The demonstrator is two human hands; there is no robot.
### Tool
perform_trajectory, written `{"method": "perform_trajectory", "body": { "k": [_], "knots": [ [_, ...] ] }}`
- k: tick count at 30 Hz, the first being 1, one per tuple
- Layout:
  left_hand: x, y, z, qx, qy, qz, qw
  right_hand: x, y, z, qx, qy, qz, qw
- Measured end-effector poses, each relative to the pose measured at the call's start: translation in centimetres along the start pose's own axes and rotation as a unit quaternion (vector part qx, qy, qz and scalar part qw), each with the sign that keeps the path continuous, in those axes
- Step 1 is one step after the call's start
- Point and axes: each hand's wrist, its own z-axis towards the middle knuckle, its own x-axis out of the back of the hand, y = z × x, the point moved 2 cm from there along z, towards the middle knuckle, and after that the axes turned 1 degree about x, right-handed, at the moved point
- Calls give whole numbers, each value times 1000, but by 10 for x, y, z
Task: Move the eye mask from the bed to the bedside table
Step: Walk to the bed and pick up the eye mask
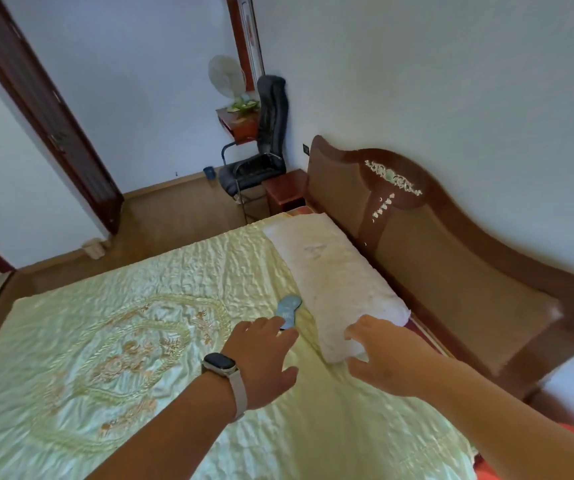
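A small light-blue eye mask (287, 309) lies flat on the pale green bedspread (140, 323), just left of a long white pillow (334, 285). My left hand (265, 358), with a watch on its wrist, hovers open just below the mask, its fingertips at the mask's near end. My right hand (386, 358) is open over the near end of the pillow. The reddish-brown bedside table (284, 190) stands at the far side of the bed, beside the headboard.
A carved wooden headboard (434, 258) runs along the right wall. A black office chair (261, 150) stands beyond the bedside table, with a small desk and a fan behind it. A dark wooden door (46, 116) is at the left, over wooden floor.
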Motion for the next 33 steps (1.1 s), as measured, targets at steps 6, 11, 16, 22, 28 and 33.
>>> {"method": "perform_trajectory", "body": {
  "k": [6,11,16,22,28,33],
  "knots": [
    [-30,-40,49,22,-17,-28,999,-7,11,61,10,-39,-42,998],
    [-57,-86,105,31,-8,-69,997,4,18,127,11,-82,-88,993],
    [-95,-126,131,76,-56,-106,990,-5,15,183,28,-109,-108,988],
    [-118,-158,142,126,-87,-111,982,-24,21,231,48,-114,-92,988],
    [-126,-165,171,161,-92,-108,977,-40,45,277,75,-140,-81,984],
    [-136,-159,206,173,-100,-131,971,-57,69,317,95,-175,-73,977]
  ]
}}
